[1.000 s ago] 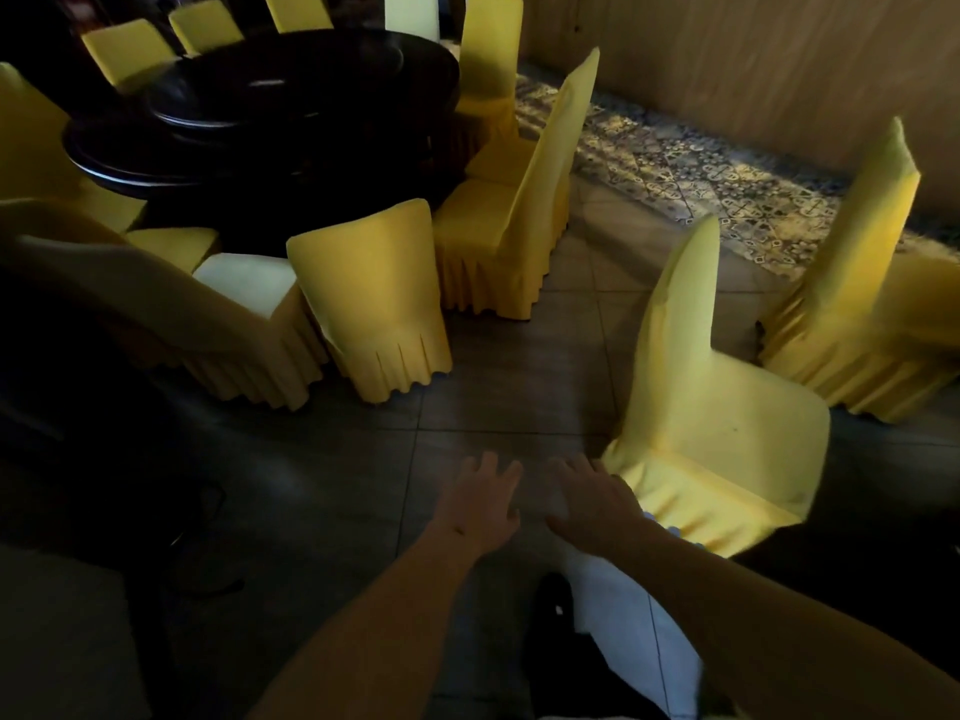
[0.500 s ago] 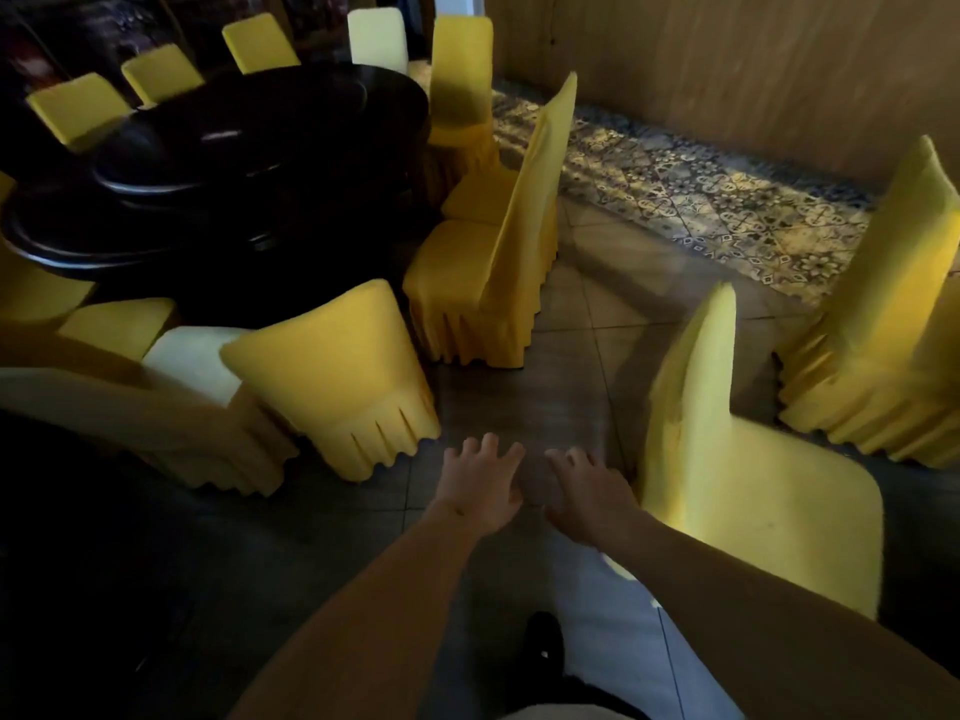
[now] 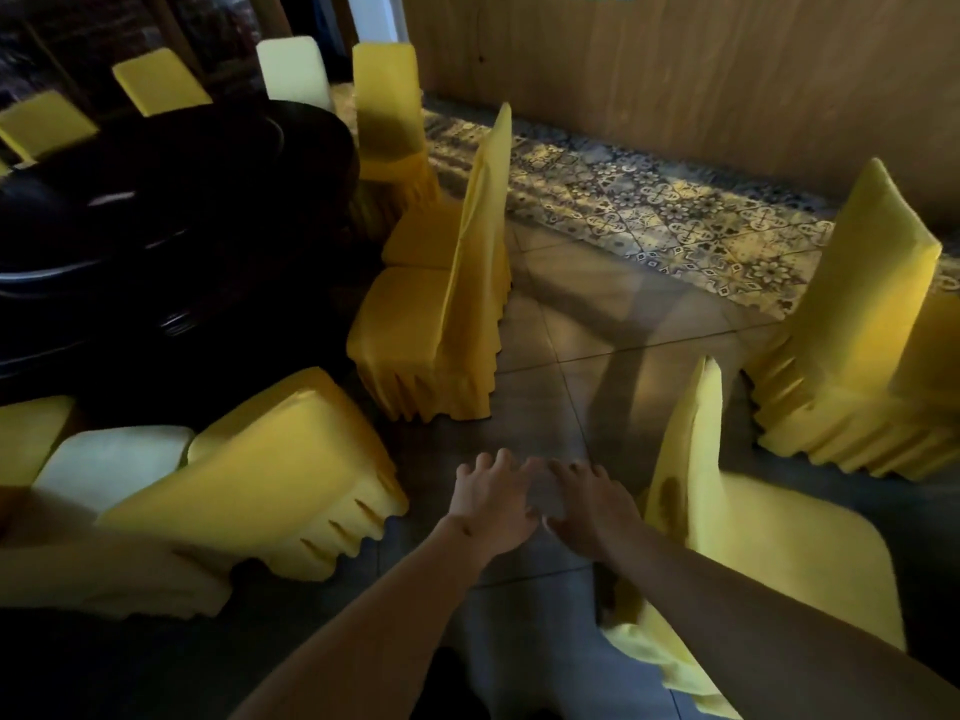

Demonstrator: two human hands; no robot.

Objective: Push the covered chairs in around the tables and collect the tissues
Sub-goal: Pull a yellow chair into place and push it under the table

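Observation:
Both my hands hang side by side over the floor, palms down, holding nothing: my left hand [image 3: 491,498] and my right hand [image 3: 589,504] have loosely spread fingers. A yellow-covered chair [image 3: 753,543] stands just right of my right hand, its back edge toward me. Another covered chair [image 3: 280,470] sits left of my left hand, its back toward me. A third [image 3: 441,314] stands ahead beside the dark round table [image 3: 171,200]. No tissue is visible.
More yellow and white covered chairs ring the table's far side [image 3: 387,111]. A further yellow chair [image 3: 857,345] stands at the right. A wooden wall [image 3: 675,70] runs behind a strip of patterned tiles [image 3: 649,210]. Plain tiled floor [image 3: 561,330] lies between the chairs.
The view has moved forward, so the chairs appear closer and lower. My hands have stayed together in front of me and hold nothing.

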